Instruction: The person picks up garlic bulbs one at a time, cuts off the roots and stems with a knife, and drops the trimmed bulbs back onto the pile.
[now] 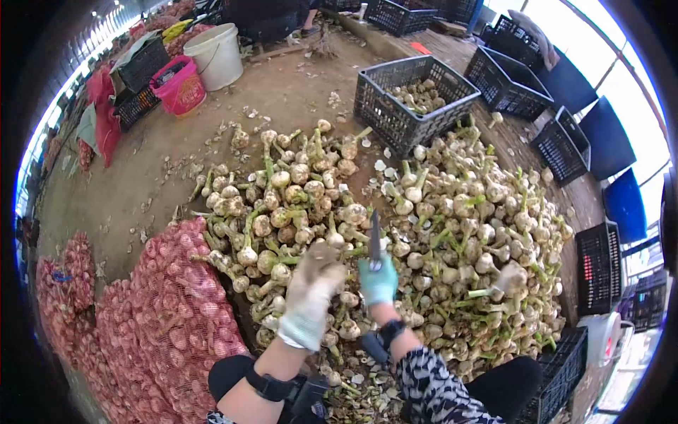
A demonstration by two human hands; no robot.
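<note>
My right hand point(379, 281), in a pale green glove, is closed round the handle of a knife point(375, 237), its dark blade pointing up and away from me. Beside it my left hand point(314, 283), in a soiled white glove, is over the near pile of garlic point(300, 194); its fingers are smeared by motion, so I cannot tell whether they hold anything. Those bulbs still carry green stems. To the right lies a larger heap of garlic point(487, 212), mostly with short stems. Over that heap a garlic bulb point(512, 278) appears blurred.
Red mesh sacks of garlic point(176, 297) stand at my left. Behind the right heap is a black crate point(385, 109) with some bulbs inside. More crates point(512, 85) line the right side. A white bucket point(215, 56) and pink bucket point(179, 88) stand back left.
</note>
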